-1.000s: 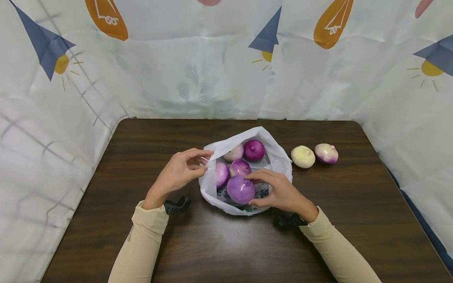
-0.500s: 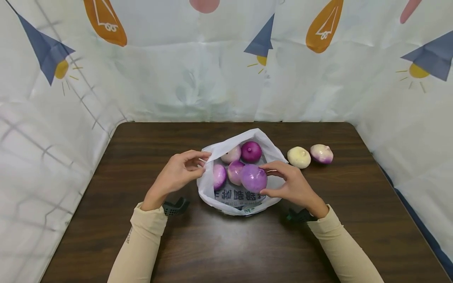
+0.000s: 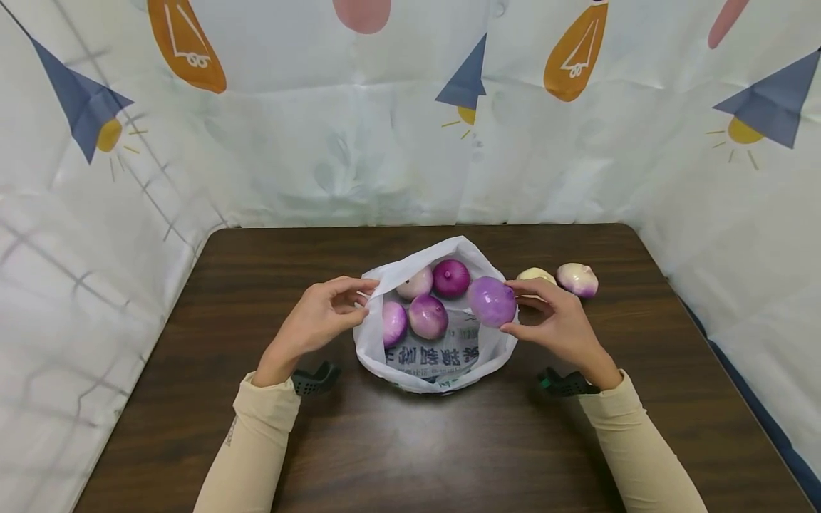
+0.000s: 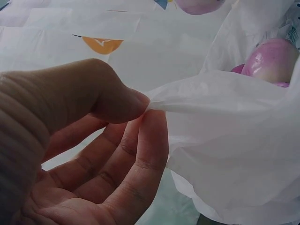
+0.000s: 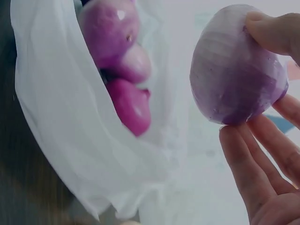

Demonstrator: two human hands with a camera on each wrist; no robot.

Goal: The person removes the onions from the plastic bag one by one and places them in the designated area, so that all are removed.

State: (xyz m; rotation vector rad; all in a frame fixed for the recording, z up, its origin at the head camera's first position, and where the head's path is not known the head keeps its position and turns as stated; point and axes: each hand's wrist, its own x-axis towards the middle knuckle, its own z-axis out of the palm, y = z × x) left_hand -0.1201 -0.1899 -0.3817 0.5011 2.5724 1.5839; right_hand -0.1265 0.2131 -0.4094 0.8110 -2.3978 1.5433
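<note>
A white plastic bag (image 3: 368, 349) with dark print inside lies with its mouth spread on the table. My left hand (image 3: 323, 313) pinches the bag's left rim between thumb and fingertips, as the left wrist view also shows. With thumb and fingers, my right hand (image 3: 554, 320) grips a purple onion (image 3: 492, 302) above the bag's right rim. In the right wrist view this held onion (image 5: 234, 70) is apart from the bag. Several onions sit in the bag, among them a dark purple onion (image 3: 451, 278) at the back and a paler onion (image 3: 428, 316) in front.
On the table to the right of the bag are a pale yellow onion (image 3: 536, 273), partly hidden by my right hand, and a white-and-purple onion (image 3: 578, 279). The dark wood table (image 3: 410, 449) backs onto a white patterned curtain (image 3: 269, 149).
My right hand has lifted the purple onion from low in the bag, up and rightward to its right rim. The left hand keeps its pinch on the bag. The view has shifted slightly.
</note>
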